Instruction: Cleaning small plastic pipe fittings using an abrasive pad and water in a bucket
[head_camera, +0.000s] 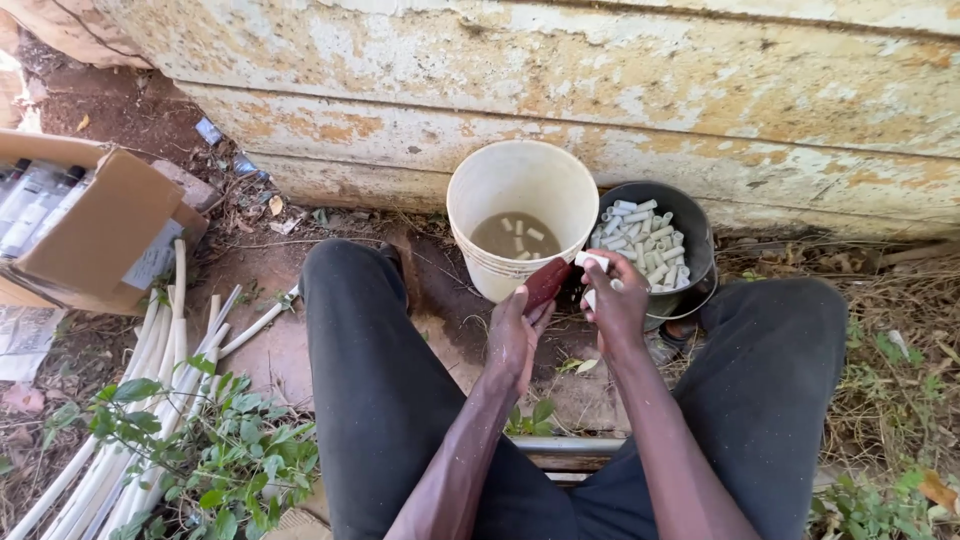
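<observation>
The left hand (515, 335) gripped a dark red tool (546, 283) with closed fingers, just in front of the white bucket (520, 180) of cloudy water. The right hand (615, 305) pinched a short white pipe piece (592, 261) between its fingertips, over the rim of the dark bowl (690, 225) full of similar cut pipe pieces (640, 240). Long white pipes (150, 380) lay on the ground at the left, near a cardboard box (90, 230).

Bare reddish ground (270, 350) carries a white bucket (520, 190) and, touching its right side, a dark pot (690, 240) (full of short white tube pieces). Left lie long white pipes (150, 400) and a cardboard box (100, 230).
</observation>
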